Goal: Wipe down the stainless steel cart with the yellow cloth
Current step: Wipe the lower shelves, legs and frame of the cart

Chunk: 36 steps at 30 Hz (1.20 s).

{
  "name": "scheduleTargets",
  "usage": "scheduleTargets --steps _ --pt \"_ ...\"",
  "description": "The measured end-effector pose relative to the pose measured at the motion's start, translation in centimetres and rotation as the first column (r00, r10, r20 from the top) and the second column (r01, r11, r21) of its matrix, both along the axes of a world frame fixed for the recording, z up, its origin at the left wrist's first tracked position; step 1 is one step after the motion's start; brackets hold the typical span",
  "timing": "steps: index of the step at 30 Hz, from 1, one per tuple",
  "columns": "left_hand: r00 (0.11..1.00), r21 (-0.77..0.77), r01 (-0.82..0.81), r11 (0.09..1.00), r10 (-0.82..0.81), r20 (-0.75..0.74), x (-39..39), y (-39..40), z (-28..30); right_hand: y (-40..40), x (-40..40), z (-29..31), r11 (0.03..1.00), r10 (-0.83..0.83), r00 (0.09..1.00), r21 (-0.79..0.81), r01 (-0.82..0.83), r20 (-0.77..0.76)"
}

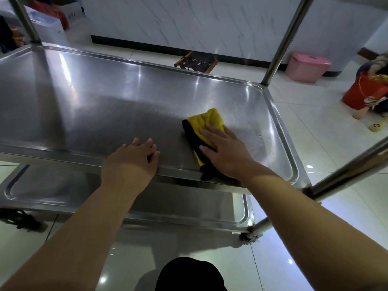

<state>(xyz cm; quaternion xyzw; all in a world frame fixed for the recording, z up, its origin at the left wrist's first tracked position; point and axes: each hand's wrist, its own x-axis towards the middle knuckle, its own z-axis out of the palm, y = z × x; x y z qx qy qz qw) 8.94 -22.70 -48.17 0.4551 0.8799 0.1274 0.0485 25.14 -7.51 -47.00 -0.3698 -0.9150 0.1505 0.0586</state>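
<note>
The stainless steel cart's middle shelf (94,106) fills the centre of the head view, a shallow tray with a raised rim. A yellow cloth (206,122) with a black underside lies on its right half, its black end draped over the near rim. My right hand (224,150) presses flat on the cloth with straight fingers. My left hand (136,156) rests open on the shelf at the near rim, left of the cloth, holding nothing.
A lower shelf (178,204) shows beneath. Steel posts rise at the back left (25,19), back right (283,43) and near right (346,171). On the tiled floor stand a pink bin (304,68), a red bucket (363,91) and a small stool (195,63).
</note>
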Motion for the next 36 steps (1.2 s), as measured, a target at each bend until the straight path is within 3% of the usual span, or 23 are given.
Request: scheduleTargets --steps 6,8,13,15,20,25,29,32,36 --pt "0.997 -0.019 -0.064 0.998 0.065 0.046 -1.3 -0.3 0.1 -0.9 0.4 0.2 0.982 0.186 0.982 -0.028 -0.187 -0.043" --pt "0.997 0.006 -0.052 0.999 0.052 0.062 -1.1 -0.4 0.5 0.7 0.8 0.1 0.988 0.141 0.99 -0.053 -0.142 -0.019" --pt "0.999 -0.005 -0.003 1.0 0.003 0.041 -1.4 0.0 0.0 5.0 2.9 -0.3 0.976 -0.22 0.976 -0.011 0.22 -0.005" --pt "0.999 -0.026 -0.002 1.0 0.003 0.04 -1.5 0.3 -0.3 4.6 2.9 -0.4 0.964 -0.264 0.964 0.022 0.264 0.011" --pt "1.0 -0.039 -0.014 0.999 0.015 0.014 -1.3 0.5 -0.1 0.3 3.4 -0.4 0.996 -0.083 0.995 0.04 0.086 -0.058" --pt "1.0 -0.109 0.002 0.994 -0.003 -0.003 -1.9 1.1 -0.3 1.0 5.6 -0.1 0.993 0.096 0.99 -0.053 -0.102 -0.106" --pt "1.0 -0.073 0.006 0.997 -0.006 0.0 -1.8 1.3 -0.4 3.9 6.0 -0.2 0.998 -0.057 0.996 -0.009 0.056 -0.075" --pt "1.0 -0.15 0.027 0.988 -0.026 0.004 -2.4 2.0 -1.0 5.0 5.7 -0.4 0.981 -0.19 0.981 0.025 0.191 -0.051" --pt "0.999 -0.225 0.041 0.974 -0.042 -0.003 -3.0 2.7 -1.7 2.6 5.6 -0.3 0.987 -0.16 0.985 0.012 0.161 -0.065"
